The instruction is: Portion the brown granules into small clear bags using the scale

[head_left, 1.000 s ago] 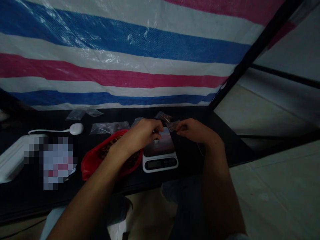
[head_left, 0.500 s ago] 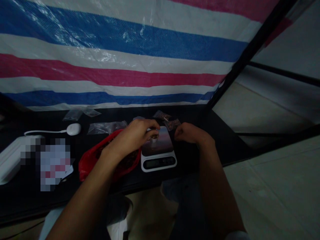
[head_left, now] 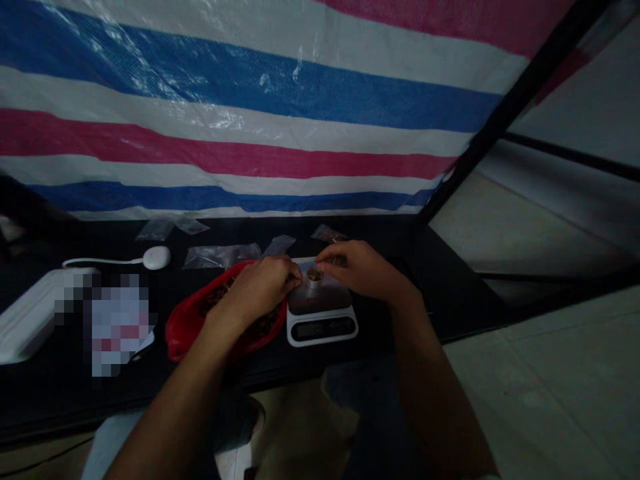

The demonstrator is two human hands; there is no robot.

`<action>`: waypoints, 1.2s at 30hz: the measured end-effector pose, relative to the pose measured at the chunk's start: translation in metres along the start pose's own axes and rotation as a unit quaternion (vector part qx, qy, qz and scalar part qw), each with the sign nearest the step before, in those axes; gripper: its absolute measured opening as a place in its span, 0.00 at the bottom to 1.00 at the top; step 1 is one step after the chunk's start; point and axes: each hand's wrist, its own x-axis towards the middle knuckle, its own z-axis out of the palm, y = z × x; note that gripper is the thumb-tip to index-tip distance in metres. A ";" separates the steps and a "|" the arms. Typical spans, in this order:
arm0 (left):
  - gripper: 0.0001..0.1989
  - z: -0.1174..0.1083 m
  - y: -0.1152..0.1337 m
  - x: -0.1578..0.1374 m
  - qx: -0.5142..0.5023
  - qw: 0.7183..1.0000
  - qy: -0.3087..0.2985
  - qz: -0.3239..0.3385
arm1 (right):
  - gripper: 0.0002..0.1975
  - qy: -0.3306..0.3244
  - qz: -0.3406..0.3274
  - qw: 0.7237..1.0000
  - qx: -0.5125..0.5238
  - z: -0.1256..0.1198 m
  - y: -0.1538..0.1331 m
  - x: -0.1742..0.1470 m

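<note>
A small clear cup point(head_left: 313, 283) with brown bits in it stands on the plate of a white kitchen scale point(head_left: 324, 333). My right hand point(head_left: 365, 267) reaches over the plate from the right, its thumb and forefinger drawn together at the cup's rim. Whatever is between those fingertips is too small to make out. Just left of the cup, my left hand point(head_left: 265, 283) hangs over the edge of a red bag point(head_left: 183, 333) holding dark brown pieces. Its fingers are pinched together, and their contents are hidden.
Clear plastic bags point(head_left: 220, 256) lie behind the red bag. Behind the scale is a small bag of brown bits point(head_left: 329, 233). To the left are a white round-headed device point(head_left: 157, 257), a white case point(head_left: 30, 320) and a blurred packet point(head_left: 120, 320). A striped sheet point(head_left: 250, 120) hangs behind the black table.
My right hand has moved left from beside the scale to the cup. My left hand has drawn back left from the cup toward the red bag. The view has shifted slightly.
</note>
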 end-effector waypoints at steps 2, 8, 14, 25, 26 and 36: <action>0.11 -0.004 -0.002 -0.001 -0.003 1.000 0.024 -0.008 | 0.08 -0.011 0.017 1.000 -0.018 -0.004 -0.005 -0.008; 0.11 -0.011 0.009 0.003 -0.036 0.995 0.082 0.034 | 0.08 -0.064 0.043 0.985 -0.157 0.016 -0.028 -0.022; 0.12 -0.008 0.021 0.004 -0.041 0.997 0.058 0.041 | 0.13 -0.086 0.048 0.959 -0.266 0.042 -0.041 -0.021; 0.18 -0.020 -0.036 0.027 -0.022 0.999 0.027 0.017 | 0.12 0.029 0.045 0.983 -0.177 0.005 -0.018 -0.017; 0.19 -0.019 -0.038 0.031 -0.015 1.000 0.008 0.021 | 0.12 0.026 0.043 0.984 -0.172 0.005 -0.017 -0.014; 0.15 -0.011 -0.037 0.054 0.125 0.987 -0.061 -0.079 | 0.10 0.080 0.016 0.996 -0.046 0.001 -0.006 -0.007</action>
